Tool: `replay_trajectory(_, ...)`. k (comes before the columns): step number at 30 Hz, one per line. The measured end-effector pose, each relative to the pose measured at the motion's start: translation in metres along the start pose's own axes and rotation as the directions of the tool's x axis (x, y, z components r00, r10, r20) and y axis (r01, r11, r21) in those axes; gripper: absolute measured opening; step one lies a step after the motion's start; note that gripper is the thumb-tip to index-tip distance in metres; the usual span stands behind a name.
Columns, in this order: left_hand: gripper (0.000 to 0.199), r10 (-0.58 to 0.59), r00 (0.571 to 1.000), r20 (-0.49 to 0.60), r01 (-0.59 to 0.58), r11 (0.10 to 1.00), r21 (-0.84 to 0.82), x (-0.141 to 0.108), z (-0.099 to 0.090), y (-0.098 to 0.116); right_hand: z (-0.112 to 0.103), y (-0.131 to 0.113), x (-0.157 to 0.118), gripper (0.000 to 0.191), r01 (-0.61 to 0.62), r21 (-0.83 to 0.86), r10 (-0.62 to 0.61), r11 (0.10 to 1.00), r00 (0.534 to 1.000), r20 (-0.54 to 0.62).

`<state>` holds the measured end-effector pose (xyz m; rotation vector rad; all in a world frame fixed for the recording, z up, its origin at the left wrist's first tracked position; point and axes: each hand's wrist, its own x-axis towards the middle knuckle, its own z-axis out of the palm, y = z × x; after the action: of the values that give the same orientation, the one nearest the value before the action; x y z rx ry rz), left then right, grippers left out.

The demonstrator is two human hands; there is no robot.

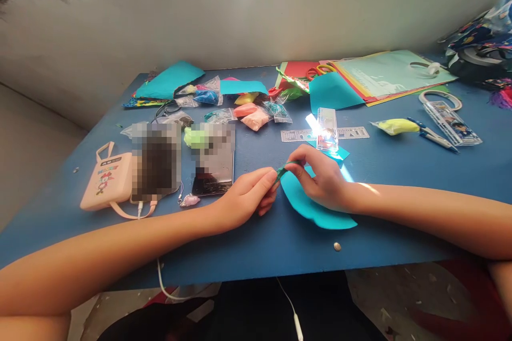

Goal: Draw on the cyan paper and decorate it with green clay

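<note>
My left hand (254,192) and my right hand (316,173) meet over the middle of the blue table (248,248). Between them is a small, thin dark green piece (282,171), pinched at one end by the fingers of each hand. What it is made of is too small to tell. Under my right hand lies a bright blue sheet (316,213) with a curved edge. A clear plastic box (327,129) and a metallic stencil ruler (354,133) lie just beyond that hand.
A pink power bank (108,178), a phone (214,173) and a pink charm (190,200) lie at the left. Bagged clay (255,119) and coloured sheets (384,74) line the back. At the right are a yellow packet (398,127), pens (436,138) and a tape roll (456,100).
</note>
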<state>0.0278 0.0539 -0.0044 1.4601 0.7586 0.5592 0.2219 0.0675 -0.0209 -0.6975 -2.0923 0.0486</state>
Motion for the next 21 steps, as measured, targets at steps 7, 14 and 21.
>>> replay_trajectory(7, 0.044, -0.013, 1.0, 0.001, 0.013, 1.0, -0.015, -0.0026, -0.0024, -0.0006, -0.0036, 0.005, 0.0038, 0.017, -0.1, 0.084, 0.103, 0.991, 0.994, -0.039)
replay_trajectory(14, 0.05, 0.008, 0.996, 0.092, -0.013, 0.998, 0.057, -0.0047, -0.0042, 0.0029, -0.0071, -0.0005, 0.0036, 0.019, 0.246, 0.064, -0.252, 0.967, 0.96, 0.123)
replay_trajectory(21, 0.035, -0.016, 0.991, 0.133, -0.008, 0.984, 0.179, -0.0042, -0.0038, 0.0046, -0.0029, 0.0008, -0.0004, 0.013, 0.259, -0.016, -0.256, 0.966, 0.96, 0.111)
